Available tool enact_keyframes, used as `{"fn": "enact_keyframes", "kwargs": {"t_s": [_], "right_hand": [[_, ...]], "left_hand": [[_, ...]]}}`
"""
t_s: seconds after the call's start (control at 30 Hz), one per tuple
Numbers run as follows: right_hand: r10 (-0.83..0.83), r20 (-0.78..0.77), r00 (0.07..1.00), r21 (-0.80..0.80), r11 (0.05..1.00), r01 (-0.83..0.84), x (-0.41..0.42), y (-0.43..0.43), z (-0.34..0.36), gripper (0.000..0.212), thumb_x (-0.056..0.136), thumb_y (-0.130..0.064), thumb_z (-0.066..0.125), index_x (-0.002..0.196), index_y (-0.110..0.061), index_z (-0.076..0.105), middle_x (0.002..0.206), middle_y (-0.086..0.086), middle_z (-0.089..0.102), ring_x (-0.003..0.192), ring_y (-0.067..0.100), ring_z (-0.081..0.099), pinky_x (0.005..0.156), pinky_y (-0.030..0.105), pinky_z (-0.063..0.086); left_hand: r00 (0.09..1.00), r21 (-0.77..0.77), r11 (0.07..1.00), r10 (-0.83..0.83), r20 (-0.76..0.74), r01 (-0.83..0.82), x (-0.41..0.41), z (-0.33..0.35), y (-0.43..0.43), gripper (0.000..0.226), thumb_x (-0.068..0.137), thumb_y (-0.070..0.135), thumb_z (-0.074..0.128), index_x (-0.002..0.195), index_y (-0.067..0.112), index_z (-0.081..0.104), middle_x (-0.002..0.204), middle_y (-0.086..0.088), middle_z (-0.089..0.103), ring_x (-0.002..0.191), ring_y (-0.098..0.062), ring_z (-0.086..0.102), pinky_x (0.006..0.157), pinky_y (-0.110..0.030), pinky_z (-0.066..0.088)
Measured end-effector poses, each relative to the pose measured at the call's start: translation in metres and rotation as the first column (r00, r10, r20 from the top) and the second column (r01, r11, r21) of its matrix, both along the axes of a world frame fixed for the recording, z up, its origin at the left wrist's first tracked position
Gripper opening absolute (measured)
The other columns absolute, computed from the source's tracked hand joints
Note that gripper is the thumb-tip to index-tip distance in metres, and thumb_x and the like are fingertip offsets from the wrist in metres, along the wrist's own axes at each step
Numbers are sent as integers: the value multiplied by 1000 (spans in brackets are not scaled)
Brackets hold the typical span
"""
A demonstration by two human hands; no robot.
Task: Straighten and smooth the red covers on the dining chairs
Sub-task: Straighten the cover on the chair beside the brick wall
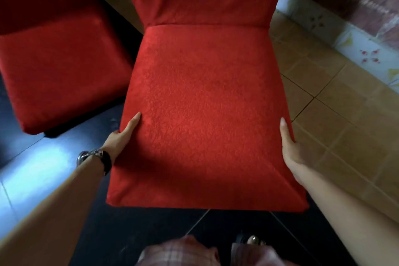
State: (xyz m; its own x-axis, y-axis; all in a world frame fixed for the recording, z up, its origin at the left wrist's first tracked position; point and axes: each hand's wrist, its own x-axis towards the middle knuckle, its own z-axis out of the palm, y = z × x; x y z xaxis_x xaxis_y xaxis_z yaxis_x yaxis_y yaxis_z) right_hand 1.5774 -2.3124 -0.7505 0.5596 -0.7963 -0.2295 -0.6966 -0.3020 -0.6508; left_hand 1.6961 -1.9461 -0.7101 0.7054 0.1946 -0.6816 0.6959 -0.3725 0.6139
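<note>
1. The red cover (pixel 203 103) wraps the chair's seat and backrest whole. It lies flat across the seat between the two hands, with a seam where the seat meets the back and a few creases up on the backrest.
2. The left hand (pixel 124 134) clasps the seat's side edge, thumb laid straight on top. Its other fingers go down over the side, out of sight. A watch (pixel 95 155) sits on that wrist.
3. The right hand (pixel 290 147) clasps the opposite side edge the same way, thumb on top and fingers hidden below.
4. Outward of the left hand there is a narrow strip of dark floor (pixel 71 136). Beyond it stands a second chair (pixel 60 71), also in red, with its front corner near that hand.
5. Outward of the right hand, tan floor tiles (pixel 336 114) lie open as far as a patterned tile skirting (pixel 356 45).
6. The seat's front edge faces the person, nearer than both hands, and the backrest rises beyond the fingertips. The seat's long axis runs straight away from the person, midway between the hands.
</note>
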Motion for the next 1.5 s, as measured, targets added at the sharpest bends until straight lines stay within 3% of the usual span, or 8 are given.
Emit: {"fn": "enact_keyframes", "kwargs": {"t_s": [0.17,0.27,0.47,0.67,0.77,0.93,1.2,1.5], "right_hand": [[-2,-57,998,44,999,5,10,2,50,99,79,-82,30,146,-9,35,149,11,37,134,31,36,112,37,20],[-34,-180,983,177,982,66,20,0,77,93,79,-82,31,116,-2,61,105,12,62,85,27,54,88,35,38],[-49,-300,953,248,960,127,34,-5,127,83,71,-90,28,64,-9,48,69,2,53,62,18,51,56,30,35],[-14,-368,930,261,958,118,35,-10,177,91,69,-91,24,79,-7,56,75,3,55,67,21,51,74,37,41],[-6,-383,924,266,957,117,30,-14,202,103,72,-89,24,112,-3,63,109,14,64,96,32,59,81,38,40],[10,-411,911,298,946,124,20,-14,245,98,73,-89,24,94,-1,62,88,8,56,60,18,44,73,35,39],[64,-469,881,332,937,109,11,-24,312,107,75,-86,25,124,4,56,131,19,55,116,35,52,87,35,38],[112,-493,863,366,926,89,13,-29,365,103,77,-84,25,125,1,57,133,18,53,122,35,49,94,37,37]], "left_hand": [[999,55,998,33,-24,-31,12,34,-4,119,47,89,52,136,11,47,118,-4,56,103,-25,54,91,-33,37],[999,63,998,25,-48,-22,21,58,-6,122,41,91,53,134,13,50,119,-3,57,100,-24,55,92,-32,39],[998,96,995,37,-55,-31,34,105,-7,123,35,94,55,129,14,56,121,-4,61,110,-27,58,104,-39,40],[993,101,993,68,-97,-58,36,155,-9,119,40,92,57,128,12,57,116,-6,61,107,-30,58,103,-41,40],[991,100,993,72,-115,-61,30,177,-12,114,47,90,58,129,11,56,121,-8,60,108,-29,57,102,-39,40],[987,120,991,81,-136,-65,19,219,-12,116,47,89,59,131,9,55,128,-9,58,115,-30,55,106,-39,38],[981,128,990,77,-178,-54,5,279,-16,116,49,87,60,135,10,50,135,-9,53,121,-31,51,105,-38,35],[978,140,989,74,-194,-47,8,332,-17,107,58,80,63,134,7,50,139,-11,49,127,-31,46,106,-36,31]]}}
